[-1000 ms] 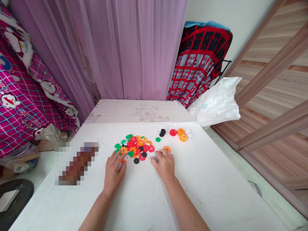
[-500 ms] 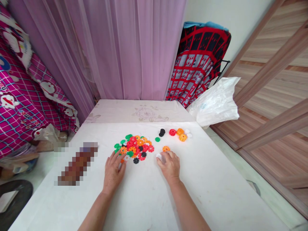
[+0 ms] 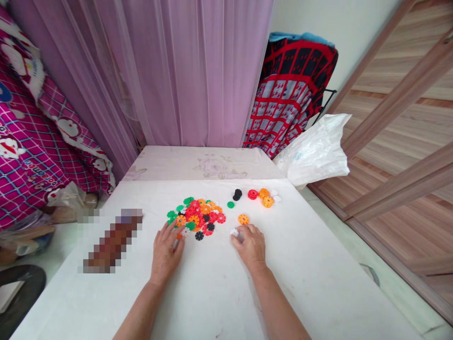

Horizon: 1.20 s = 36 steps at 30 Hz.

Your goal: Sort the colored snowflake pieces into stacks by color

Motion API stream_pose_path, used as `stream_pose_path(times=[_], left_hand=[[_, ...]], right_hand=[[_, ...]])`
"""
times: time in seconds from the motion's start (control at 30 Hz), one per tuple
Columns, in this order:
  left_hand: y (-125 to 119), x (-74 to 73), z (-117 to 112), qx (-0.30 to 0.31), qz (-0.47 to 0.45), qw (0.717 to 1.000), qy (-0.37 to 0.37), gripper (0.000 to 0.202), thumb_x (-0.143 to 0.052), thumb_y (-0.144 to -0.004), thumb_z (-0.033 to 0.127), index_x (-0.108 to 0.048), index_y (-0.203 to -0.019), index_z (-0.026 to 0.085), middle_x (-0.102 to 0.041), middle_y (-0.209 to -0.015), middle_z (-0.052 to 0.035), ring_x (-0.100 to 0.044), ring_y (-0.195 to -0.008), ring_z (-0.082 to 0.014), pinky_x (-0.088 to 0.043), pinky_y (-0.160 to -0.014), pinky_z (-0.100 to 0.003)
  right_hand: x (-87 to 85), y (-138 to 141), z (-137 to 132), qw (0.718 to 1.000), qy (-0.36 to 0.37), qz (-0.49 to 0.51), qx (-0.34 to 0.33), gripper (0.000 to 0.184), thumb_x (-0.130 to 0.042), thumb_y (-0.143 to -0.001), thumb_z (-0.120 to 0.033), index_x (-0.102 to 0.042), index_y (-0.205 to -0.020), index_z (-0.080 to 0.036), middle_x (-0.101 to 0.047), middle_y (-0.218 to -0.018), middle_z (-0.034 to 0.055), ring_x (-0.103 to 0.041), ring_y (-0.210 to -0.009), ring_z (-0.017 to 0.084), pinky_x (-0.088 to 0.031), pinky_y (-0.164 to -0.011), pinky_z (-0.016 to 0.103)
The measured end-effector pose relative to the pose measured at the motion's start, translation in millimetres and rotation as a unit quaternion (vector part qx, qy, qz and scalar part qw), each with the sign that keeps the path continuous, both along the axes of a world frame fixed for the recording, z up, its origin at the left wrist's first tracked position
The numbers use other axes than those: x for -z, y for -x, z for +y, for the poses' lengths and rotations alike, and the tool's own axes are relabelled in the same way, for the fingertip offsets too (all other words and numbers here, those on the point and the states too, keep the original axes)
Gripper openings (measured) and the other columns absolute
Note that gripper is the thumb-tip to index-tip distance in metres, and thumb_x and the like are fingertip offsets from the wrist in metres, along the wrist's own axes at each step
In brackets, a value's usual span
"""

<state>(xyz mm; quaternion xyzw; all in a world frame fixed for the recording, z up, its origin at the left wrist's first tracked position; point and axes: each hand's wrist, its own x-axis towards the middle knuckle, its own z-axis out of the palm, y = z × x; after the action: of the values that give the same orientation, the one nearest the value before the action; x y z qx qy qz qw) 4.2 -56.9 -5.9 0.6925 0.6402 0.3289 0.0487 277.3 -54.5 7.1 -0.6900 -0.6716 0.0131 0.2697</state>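
Observation:
A heap of notched plastic snowflake discs (image 3: 194, 210) in red, orange, green, black and white lies on the white-covered table. My left hand (image 3: 167, 250) rests at the heap's near left edge, fingers spread, beside a white disc (image 3: 185, 232); its fingertips partly cover a few pieces. To the right of the heap, my right hand (image 3: 250, 243) pinches a white snowflake disc (image 3: 234, 232) between thumb and fingers. Just beyond that hand lies an orange disc (image 3: 243, 219).
Farther back are a green disc (image 3: 230, 205), black discs (image 3: 237, 194), red discs (image 3: 252, 194), orange discs (image 3: 267, 201) and white discs (image 3: 275, 195). A white plastic bag (image 3: 314, 153) hangs at the table's right edge. A blurred-out object (image 3: 115, 241) lies at left.
The view has shifted very slightly. My right hand has tilted a little, showing more of the white disc; my left hand stays where it was.

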Motion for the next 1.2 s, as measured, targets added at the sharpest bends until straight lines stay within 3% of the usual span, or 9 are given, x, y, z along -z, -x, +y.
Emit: stream_pose_path(times=[0.33,0.53,0.73,0.87,1.0,1.2], left_hand=[[-0.5,0.6,0.3,0.001,0.000,1.000,0.003,0.033,-0.044,-0.088,0.033,-0.065,-0.113,0.027,-0.056,-0.134,-0.0074,-0.042,-0.132,-0.0292,-0.033,-0.106,-0.055],[-0.4,0.4,0.1,0.000,-0.005,1.000,-0.001,0.032,-0.045,-0.088,0.032,-0.066,-0.113,0.028,-0.057,-0.133,-0.0065,-0.042,-0.131,-0.0289,-0.033,-0.106,-0.055],[-1.1,0.2,-0.5,0.003,-0.001,1.000,0.001,0.033,-0.044,-0.089,0.033,-0.065,-0.113,0.027,-0.056,-0.134,-0.0075,-0.042,-0.132,-0.0292,-0.033,-0.106,-0.054],[-1.4,-1.2,-0.7,0.005,0.003,1.000,0.006,0.033,-0.043,-0.089,0.033,-0.065,-0.112,0.027,-0.057,-0.133,-0.0074,-0.042,-0.132,-0.0286,-0.032,-0.107,-0.054],[-1.1,-1.8,-0.5,0.002,0.001,1.000,0.010,0.033,-0.043,-0.089,0.034,-0.066,-0.112,0.028,-0.057,-0.133,-0.0071,-0.042,-0.132,-0.0290,-0.032,-0.106,-0.054],[-0.8,-0.8,-0.3,-0.002,-0.006,1.000,0.004,0.032,-0.044,-0.087,0.032,-0.066,-0.111,0.029,-0.058,-0.131,-0.0056,-0.042,-0.132,-0.0282,-0.032,-0.106,-0.054]], right_hand=[[-8.6,10.9,16.6,0.998,-0.046,-0.041,-0.020,0.027,-0.065,-0.076,-0.034,-0.066,-0.100,-0.022,-0.062,-0.099,0.0050,-0.051,-0.092,0.020,-0.032,-0.079,0.032],[-18.3,24.2,38.1,0.997,0.003,-0.072,-0.030,0.024,-0.065,-0.076,-0.034,-0.068,-0.097,-0.023,-0.063,-0.096,0.0044,-0.051,-0.091,0.020,-0.034,-0.078,0.033],[-16.2,4.0,17.6,0.996,0.012,-0.068,-0.061,0.024,-0.059,-0.078,-0.027,-0.067,-0.100,-0.023,-0.063,-0.100,0.0044,-0.054,-0.093,0.020,-0.038,-0.080,0.031],[-10.6,-11.5,-1.3,0.994,0.042,-0.047,-0.091,0.037,-0.057,-0.077,-0.023,-0.062,-0.113,-0.025,-0.063,-0.105,0.0032,-0.057,-0.094,0.018,-0.042,-0.081,0.028],[-11.8,-13.4,-1.5,0.991,0.078,-0.051,-0.093,0.045,-0.056,-0.079,-0.026,-0.055,-0.124,-0.027,-0.063,-0.103,0.0033,-0.059,-0.093,0.018,-0.043,-0.077,0.026],[-17.4,-11.1,7.5,0.987,0.110,-0.063,-0.101,0.025,-0.055,-0.080,-0.025,-0.063,-0.103,-0.030,-0.062,-0.094,-0.0007,-0.059,-0.084,0.014,-0.039,-0.070,0.023]])
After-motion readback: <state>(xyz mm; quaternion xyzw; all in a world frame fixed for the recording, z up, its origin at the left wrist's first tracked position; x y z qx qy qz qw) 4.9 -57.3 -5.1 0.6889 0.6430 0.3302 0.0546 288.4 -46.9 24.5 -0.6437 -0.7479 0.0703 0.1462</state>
